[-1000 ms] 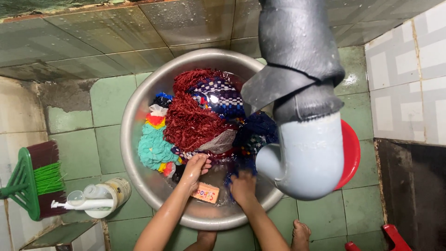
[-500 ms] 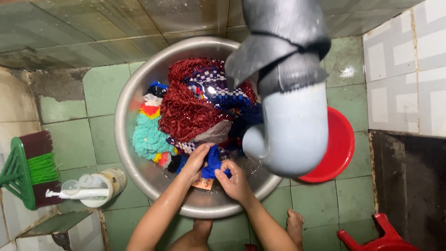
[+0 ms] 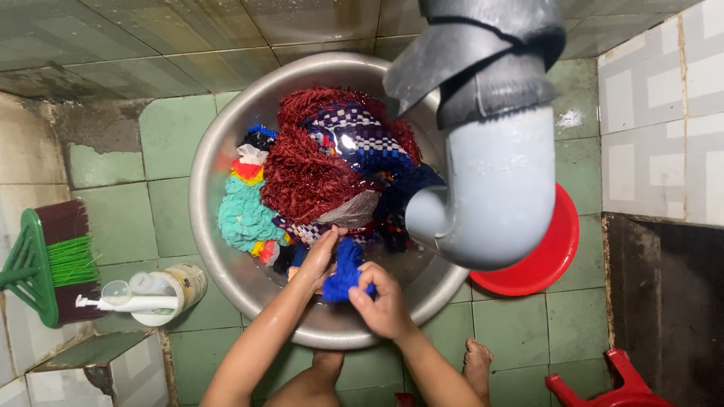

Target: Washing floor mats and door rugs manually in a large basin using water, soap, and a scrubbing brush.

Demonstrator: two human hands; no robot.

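Blue cloth [image 3: 345, 269] is gripped by both closed hands, left [image 3: 320, 256] and right [image 3: 385, 301], at the basin's [image 3: 204, 218] 6 o'clock.

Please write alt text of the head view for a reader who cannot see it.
Both hands, left and right, grip a blue cloth over a metal basin full of wet, colourful laundry. A grey pipe hangs in front, on a green tiled floor.

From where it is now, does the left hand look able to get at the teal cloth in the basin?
Probably yes. The left hand grips the blue cloth with the right hand, but the teal cloth lies uncovered just beside it in the metal basin, with nothing between them.
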